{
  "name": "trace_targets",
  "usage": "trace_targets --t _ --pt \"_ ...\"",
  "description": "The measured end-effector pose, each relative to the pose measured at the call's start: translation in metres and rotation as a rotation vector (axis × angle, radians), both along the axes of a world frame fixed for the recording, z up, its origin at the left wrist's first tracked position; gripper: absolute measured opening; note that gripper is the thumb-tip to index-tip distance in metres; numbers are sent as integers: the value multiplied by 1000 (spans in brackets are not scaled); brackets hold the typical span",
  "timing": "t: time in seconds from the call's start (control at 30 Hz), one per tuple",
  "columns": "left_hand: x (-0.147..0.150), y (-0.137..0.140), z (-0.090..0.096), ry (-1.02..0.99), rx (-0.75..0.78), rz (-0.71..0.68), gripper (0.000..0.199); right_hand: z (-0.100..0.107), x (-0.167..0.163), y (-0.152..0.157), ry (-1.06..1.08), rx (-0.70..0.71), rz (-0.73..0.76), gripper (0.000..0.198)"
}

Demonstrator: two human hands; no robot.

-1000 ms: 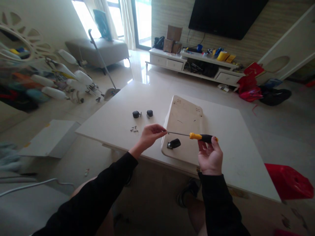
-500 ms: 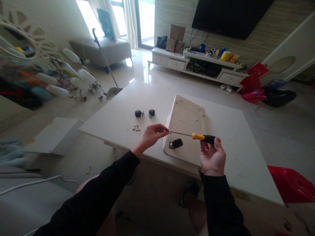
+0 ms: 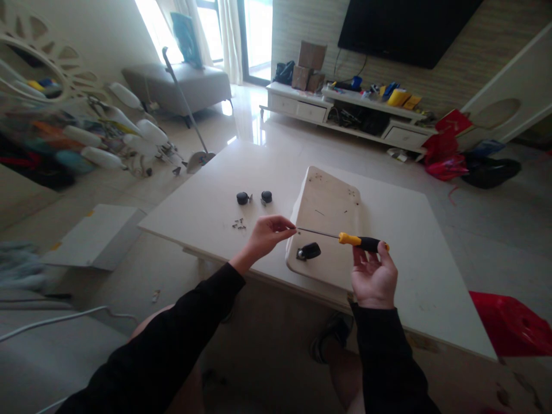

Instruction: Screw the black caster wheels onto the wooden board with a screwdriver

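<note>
My right hand is wrapped round the yellow and black handle of a screwdriver, its shaft pointing left. At the shaft's tip, my left hand is closed in a pinch; whatever sits between the fingertips is too small to make out. Both hands are held over a beige plastic panel lying on the table. One black caster wheel stands on the panel's near corner. To the left, two more casters lie on the tabletop, with several small screws in front of them.
The white table spreads beneath everything. A red plastic stool is by its right edge, and a white box lies on the floor to the left. Beyond the table stands a cluttered TV cabinet.
The screwdriver's handle and my right hand have shifted very slightly to the right. My left hand keeps its pinch at the tip, nearly unmoved.
</note>
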State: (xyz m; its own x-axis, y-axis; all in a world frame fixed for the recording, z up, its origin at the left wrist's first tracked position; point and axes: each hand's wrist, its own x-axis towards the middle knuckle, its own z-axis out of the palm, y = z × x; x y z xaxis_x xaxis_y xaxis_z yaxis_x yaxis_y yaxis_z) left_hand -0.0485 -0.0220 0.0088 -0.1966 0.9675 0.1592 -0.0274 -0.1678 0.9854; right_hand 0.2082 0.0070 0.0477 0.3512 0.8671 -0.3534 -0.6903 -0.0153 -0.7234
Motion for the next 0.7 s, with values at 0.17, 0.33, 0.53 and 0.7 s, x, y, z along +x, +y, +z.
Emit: trace_targets --t 0.17,0.33,0.53,0.7 --pt "1 0 0 1 -4 3 25 0 -1 0 -3 -4 4 24" --pt "1 1 -1 18 7 4 24 1 -1 0 0 -17 -3 22" --pt "0 0 0 44 10 5 25 0 0 0 4 -15 2 22" --pt "1 0 0 30 13 1 25 2 -1 -1 -1 -19 1 21"
